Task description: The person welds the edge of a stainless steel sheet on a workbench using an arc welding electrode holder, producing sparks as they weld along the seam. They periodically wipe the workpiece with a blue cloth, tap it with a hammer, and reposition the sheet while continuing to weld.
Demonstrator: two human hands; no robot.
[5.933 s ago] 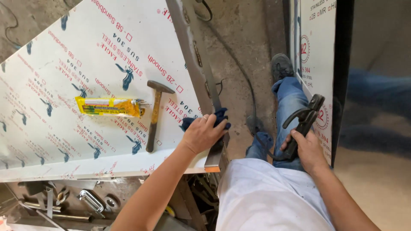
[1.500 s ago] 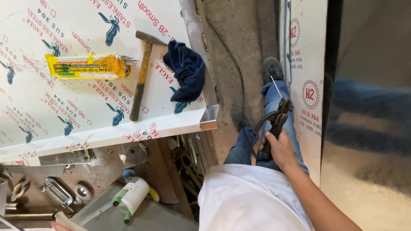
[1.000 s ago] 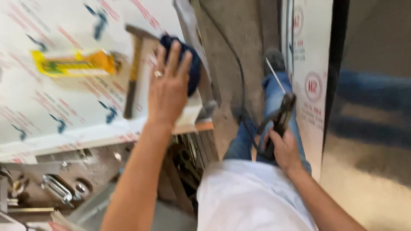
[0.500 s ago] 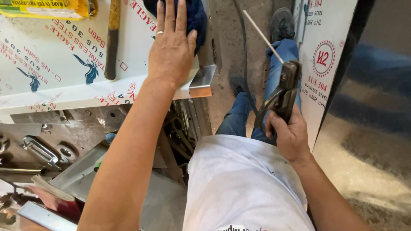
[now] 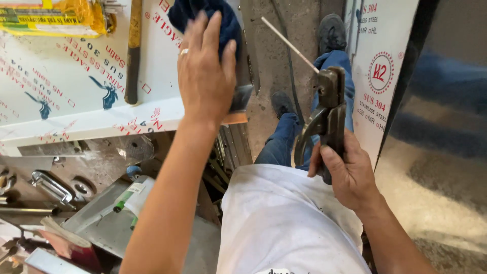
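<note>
— Head view: where are the hands?

— Left hand (image 5: pixel 205 76) lies flat, fingers spread, on a dark blue cloth (image 5: pixel 205 18) at the corner of the film-covered steel sheet (image 5: pixel 76 86). Right hand (image 5: pixel 347 172) is clenched round a welding electrode holder (image 5: pixel 327 114), with its thin rod (image 5: pixel 289 44) angled up over the floor between sheet and leg.

— What could go wrong?

— I'd judge the rod tip sits near the left hand and the sheet's edge; a stray swing could strike bare skin or the metal. The cloth is thin cover.

— Anything else?

— A wooden-handled hammer (image 5: pixel 133 50) and a yellow packet (image 5: pixel 56 18) lie just beside; a jolt could knock them.
</note>
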